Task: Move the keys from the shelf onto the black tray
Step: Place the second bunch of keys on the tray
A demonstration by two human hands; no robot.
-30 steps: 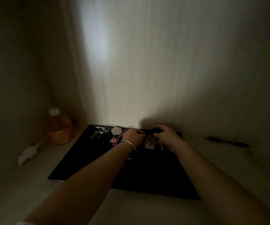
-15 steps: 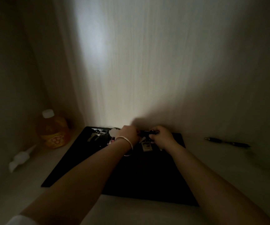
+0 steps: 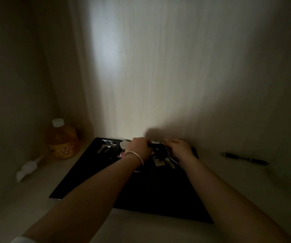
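Note:
In dim light a black tray lies on the pale shelf against the back wall. Near its far edge, my left hand, with a silver bangle on the wrist, and my right hand are closed close together over a dark key bunch; a tag and metal keys show between them. A second key bunch with a white charm and a pink piece lies on the tray just left of my left hand. What exactly each hand's fingers pinch is hidden.
An orange bottle with a white cap stands in the left back corner. A white crumpled piece lies in front of it. A black pen lies on the shelf right of the tray.
Both hands stayed at the tray's far edge and drew slightly closer over the dark key bunch. The view shifted a little; nothing else moved.

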